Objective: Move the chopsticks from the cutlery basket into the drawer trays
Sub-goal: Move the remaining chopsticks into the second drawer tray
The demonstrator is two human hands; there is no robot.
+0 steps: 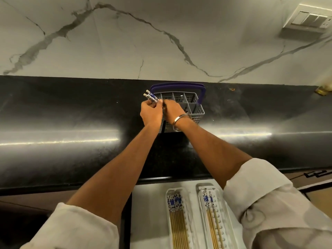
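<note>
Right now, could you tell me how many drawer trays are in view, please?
2: the left tray and the right tray lie side by side in the open drawer below the counter, both holding chopsticks; more may be hidden.

You had a black polished countertop [71,114] running full width, with bright glare streaks along its front. Behind it stood a white marble-look wall [125,42] with grey veins. A white switch plate [309,19] sat top right.

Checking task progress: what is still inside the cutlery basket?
The visible back compartments of the cutlery basket look mostly empty. Both hands cover its front-left part; the left hand holds two chopsticks there.
</note>
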